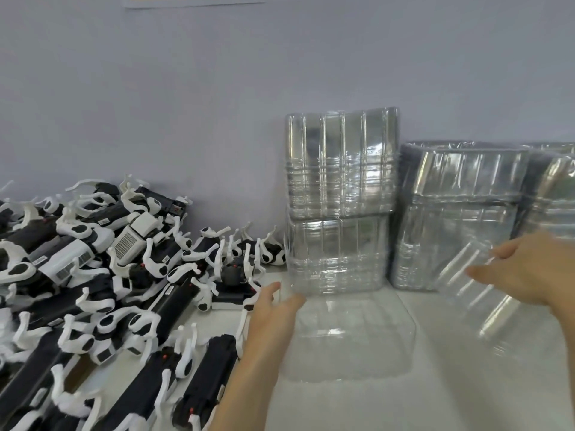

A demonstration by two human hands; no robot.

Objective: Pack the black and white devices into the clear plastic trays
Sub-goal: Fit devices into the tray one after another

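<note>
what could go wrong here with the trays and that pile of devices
1. The right hand holds a clear tray tilted in the air; it is thin and slick-looking, so it may slip or flex.
2. The left hand touches the flat tray right in front of the tall tray stacks; a bump might topple them.
3. The piled devices overlap, with white hooked parts that could snag when one is pulled out.

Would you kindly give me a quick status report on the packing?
Left hand on flat tray, fingers open. Right hand holds tilted tray. Devices piled left, none packed. Nothing in the way.
</note>
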